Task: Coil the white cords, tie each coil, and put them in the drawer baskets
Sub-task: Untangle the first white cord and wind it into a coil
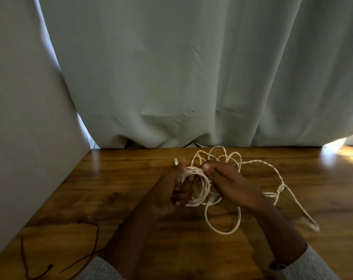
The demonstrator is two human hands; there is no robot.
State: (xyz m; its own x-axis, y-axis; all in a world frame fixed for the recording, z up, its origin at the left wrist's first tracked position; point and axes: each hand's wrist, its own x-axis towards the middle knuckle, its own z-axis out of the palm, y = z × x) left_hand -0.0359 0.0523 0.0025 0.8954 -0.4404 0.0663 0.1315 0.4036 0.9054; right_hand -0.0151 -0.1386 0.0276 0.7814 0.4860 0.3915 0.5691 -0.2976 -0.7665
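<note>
At lower left a dark thin cord lay on the wooden bench. At centre, the left hand closed around a white cord coil; the right hand pinched its top. Loose white cord loops sprawled rightward. A grey-green curtain hung behind.

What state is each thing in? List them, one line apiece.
White cord: partly coiled, the rest loose and tangled on the table.
Left hand: holds the coil.
Right hand: pinches the cord at the coil.
Dark cord: loose on the table, untouched.
Curtain: drawn shut.
</note>
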